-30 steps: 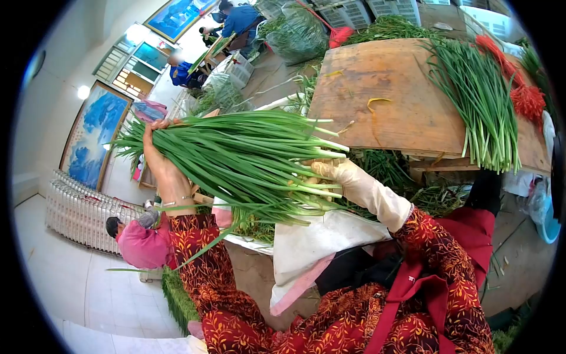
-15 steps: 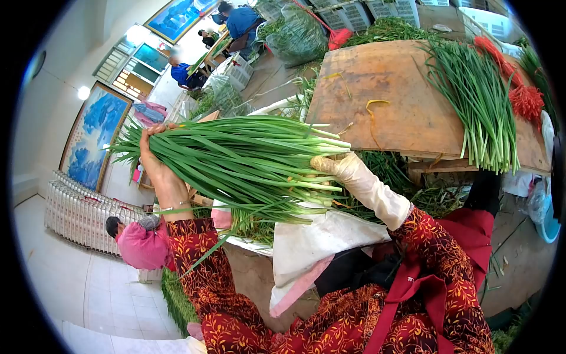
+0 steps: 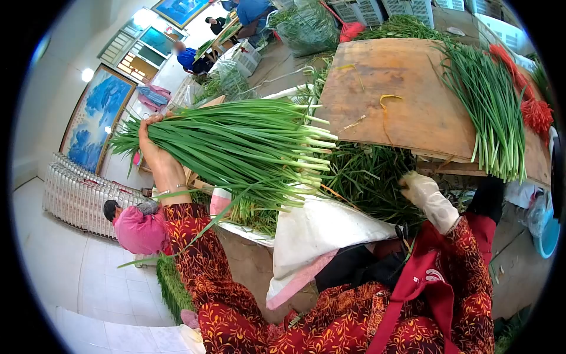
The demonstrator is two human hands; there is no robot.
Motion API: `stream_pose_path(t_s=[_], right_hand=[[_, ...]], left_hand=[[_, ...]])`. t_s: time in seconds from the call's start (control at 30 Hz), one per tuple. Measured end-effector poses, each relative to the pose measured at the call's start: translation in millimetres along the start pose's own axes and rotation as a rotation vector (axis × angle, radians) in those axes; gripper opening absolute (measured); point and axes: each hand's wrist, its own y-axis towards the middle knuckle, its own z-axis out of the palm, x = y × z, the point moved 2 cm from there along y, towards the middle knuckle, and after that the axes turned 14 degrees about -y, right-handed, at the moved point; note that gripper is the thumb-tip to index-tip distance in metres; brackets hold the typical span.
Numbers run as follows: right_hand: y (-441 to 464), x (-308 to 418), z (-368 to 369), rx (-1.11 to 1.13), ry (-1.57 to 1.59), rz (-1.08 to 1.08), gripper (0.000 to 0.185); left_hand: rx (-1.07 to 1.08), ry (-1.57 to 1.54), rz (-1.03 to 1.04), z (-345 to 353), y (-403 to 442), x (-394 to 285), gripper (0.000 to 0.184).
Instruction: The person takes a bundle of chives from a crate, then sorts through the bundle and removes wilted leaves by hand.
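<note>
Head view: the left hand (image 3: pixel 147 133) held a green bunch (image 3: pixel 236 138) by its leafy end, pale stems (image 3: pixel 315 143) pointing right. The gloved right hand (image 3: pixel 427 193), half curled, was apart from it, near loose leaves (image 3: pixel 370 171) and the board (image 3: pixel 407 100); whether it held anything, I couldn't tell

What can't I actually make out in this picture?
In the head view:
Left hand: the held green bundle hides some of its fingers.
Gloved right hand: its fingertips curl out of sight, so any grip is unclear.
Topmost person in blue: cut off by the upper edge.
White mark on the red apron: too small to read.
</note>
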Motion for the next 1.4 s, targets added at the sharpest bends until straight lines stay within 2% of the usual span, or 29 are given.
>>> stream_pose_path(t_s=[0.03,0.07,0.13,0.17,0.2,0.23,0.27,0.3,0.33,0.43,0.57,0.67,0.7,0.73,0.77,0.8,0.83,0.87,0.93,1.0,1.03,1.1,1.13,1.2,1.3,1.4], right_hand=[[-6,0,-4,-0.026,-0.186,-0.001,0.028],[-8,27,-13,-0.098,0.040,-0.163,0.030],[-9,82,-21,-0.092,0.493,-0.340,0.029],[-8,104,-27,-0.074,0.505,-0.392,0.032],[-5,126,-34,-0.090,0.412,-0.387,0.035],[2,140,-31,-0.310,0.390,-0.525,0.036],[6,149,-30,-0.476,0.187,-0.563,0.036],[11,158,-28,-0.518,0.159,-0.610,0.033],[16,163,-27,-0.559,0.131,-0.656,0.030],[22,167,-27,-0.462,-0.009,-0.660,0.022],[18,160,-17,-0.573,0.018,-0.903,0.016],[16,140,-10,-0.334,0.084,-0.857,0.017],[11,127,-11,-0.240,0.015,-0.721,0.020],[16,105,2,-0.235,-0.010,-0.620,0.022],[16,88,5,-0.007,-0.090,-0.360,0.024],[20,52,27,0.044,0.034,-0.174,0.023],[24,17,47,0.102,0.482,0.046,0.025],[34,-13,65,0.083,0.872,0.154,0.031],[42,-12,55,0.076,1.024,-0.026,0.042],[38,35,32,0.254,1.070,-0.181,0.049],[38,53,28,0.294,1.153,-0.336,0.052],[53,82,31,0.444,1.172,-0.440,0.057],[54,95,30,0.453,1.340,-0.530,0.057],[45,121,13,0.339,1.507,-0.609,0.048],[37,126,-2,0.198,1.480,-0.606,0.049],[33,122,-5,0.161,1.366,-0.545,0.051]], left_hand=[[0.036,-0.007,-0.007,-8,10,1,0.019],[0.008,0.021,0.000,-5,5,4,0.020],[-0.038,0.070,0.027,12,-8,14,0.021],[-0.036,0.115,0.045,19,-11,17,0.022],[-0.009,0.077,0.022,18,-8,17,0.022],[0.017,0.040,-0.001,15,-3,18,0.022],[0.044,0.002,-0.027,12,2,18,0.022],[0.002,-0.025,-0.060,19,-4,21,0.021],[-0.012,-0.007,-0.045,25,-8,23,0.021],[-0.018,0.011,-0.028,33,-11,26,0.022],[-0.030,0.002,-0.050,37,-10,28,0.021],[-0.021,0.019,-0.067,39,-11,24,0.021],[-0.026,0.004,-0.072,36,-9,20,0.020],[-0.031,-0.011,-0.078,35,-7,16,0.020],[-0.026,-0.017,-0.050,36,-6,11,0.020],[-0.013,-0.032,-0.051,28,2,2,0.021],[0.003,-0.048,-0.052,17,14,-9,0.021],[0.022,-0.066,-0.056,12,22,-11,0.021],[-0.011,0.020,0.018,26,1,-5,0.022],[0.046,0.037,0.034,33,-7,0,0.021],[-0.004,-0.016,-0.002,34,-8,2,0.019],[0.067,-0.068,-0.031,29,-4,5,0.018],[0.099,-0.092,-0.044,27,-2,5,0.017],[0.059,-0.041,0.003,30,-7,7,0.016],[0.067,-0.059,-0.018,27,-12,6,0.016],[0.077,-0.068,-0.030,20,-9,7,0.017]])
